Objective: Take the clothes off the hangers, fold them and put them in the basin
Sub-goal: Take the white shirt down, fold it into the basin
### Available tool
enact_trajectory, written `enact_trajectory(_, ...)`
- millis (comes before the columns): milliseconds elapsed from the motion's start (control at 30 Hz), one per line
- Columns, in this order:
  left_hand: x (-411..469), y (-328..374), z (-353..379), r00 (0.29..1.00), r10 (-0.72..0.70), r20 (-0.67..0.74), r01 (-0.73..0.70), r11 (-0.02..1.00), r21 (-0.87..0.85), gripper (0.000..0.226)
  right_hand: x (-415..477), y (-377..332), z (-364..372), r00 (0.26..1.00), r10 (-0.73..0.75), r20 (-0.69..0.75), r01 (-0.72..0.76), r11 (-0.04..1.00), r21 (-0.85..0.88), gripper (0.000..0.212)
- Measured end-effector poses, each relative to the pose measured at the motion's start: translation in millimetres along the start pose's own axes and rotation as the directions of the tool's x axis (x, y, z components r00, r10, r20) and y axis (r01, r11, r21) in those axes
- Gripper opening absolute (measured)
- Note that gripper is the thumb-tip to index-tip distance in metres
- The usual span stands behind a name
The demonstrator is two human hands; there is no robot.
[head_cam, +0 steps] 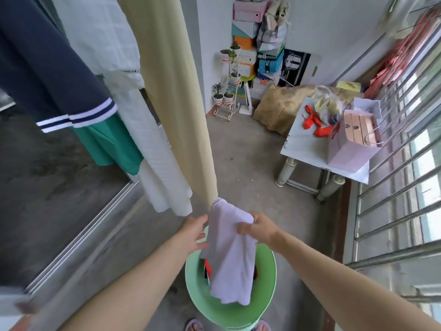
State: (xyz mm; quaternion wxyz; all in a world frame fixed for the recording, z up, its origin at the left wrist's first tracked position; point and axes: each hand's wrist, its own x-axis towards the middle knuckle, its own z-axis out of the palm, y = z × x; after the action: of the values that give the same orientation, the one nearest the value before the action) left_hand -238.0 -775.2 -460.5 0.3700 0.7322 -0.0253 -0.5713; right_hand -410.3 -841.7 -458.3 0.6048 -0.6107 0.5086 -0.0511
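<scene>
- Two hands are in the head view, both raised over a green basin (268,271) that stands on the concrete floor.
- Right hand (259,229): fingers curled over the top edge of a pale lilac garment (232,259), gripping it firmly. The garment hangs from this grip.
- Left hand (194,231): fingers straight and spread, holding nothing. The fingertips are at the garment's left edge; whether they actually touch it cannot be told.
- The garment is loosely bunched. Its lower part hangs down inside the basin's rim, and whether it touches what lies there cannot be told.
- Basin contents: a red item (208,267) and something dark show beside the hanging garment and are mostly hidden by it.
- Hanging at upper left, left to right: a navy garment (47,68) with white stripes at the hem, a green garment (112,144) under it, a white garment (152,144) and a long cream cloth (174,91). The cream cloth's lower end reaches just above the lilac garment.
- No hangers can be seen; they lie above the top of the view.
- Right side: a small table (303,144) carries a pink bag (350,149) and a red bundle (315,125). Window bars (393,187) run beside it.
- Far wall: stacked boxes (248,27) and a plant stand (226,101) with potted plants.
- Bottom edge: slippers (194,325) show, one at each side of the basin.
</scene>
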Motion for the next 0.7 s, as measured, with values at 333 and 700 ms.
enact_trajectory(333, 37, -37, 51, 0.941, -0.135, 0.309, 0.190, 0.970, -0.155, 0.040, 10, 51, 9, 0.961, -0.249, 0.119, 0.276, 0.877, -0.393, 0.047)
enact_trajectory(700, 84, -60, 48, 0.992, 0.097, 0.085, -0.091, 0.993, -0.076, 0.021, 26, 132, 30, 0.988, 0.048, 0.148, -0.083, 0.968, 0.239, 0.017)
